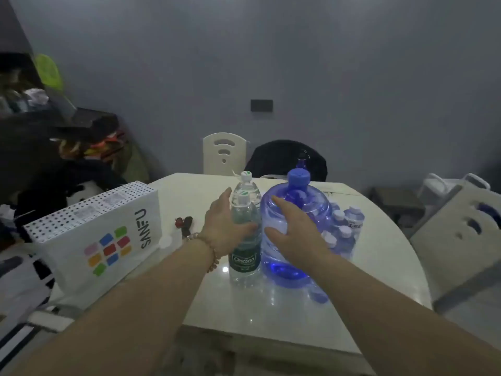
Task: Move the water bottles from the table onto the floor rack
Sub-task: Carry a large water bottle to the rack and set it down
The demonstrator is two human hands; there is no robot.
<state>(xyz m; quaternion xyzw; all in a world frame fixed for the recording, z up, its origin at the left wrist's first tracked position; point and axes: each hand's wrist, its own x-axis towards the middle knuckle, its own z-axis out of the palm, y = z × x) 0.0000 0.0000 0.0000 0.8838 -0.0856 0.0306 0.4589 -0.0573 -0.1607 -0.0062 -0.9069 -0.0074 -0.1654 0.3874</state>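
Observation:
A tall clear water bottle with a green label (244, 260) stands on the white table (271, 316). My left hand (222, 229) is wrapped around its middle, thumb across the front. A second clear bottle (248, 185) stands right behind it. Touching its right side is a large blue water jug with a blue cap (298, 210). My right hand (294, 232) lies flat against the jug's front, fingers spread. A shrink-wrapped pack of small bottles (345, 232) sits behind the jug to the right. I see no floor rack.
A white box with coloured squares (103, 234) lies on the table's left part, keys (184, 223) beside it. Chairs stand at the far side (223, 153) and to the right (461, 232). Cluttered dark shelving (54, 126) fills the left.

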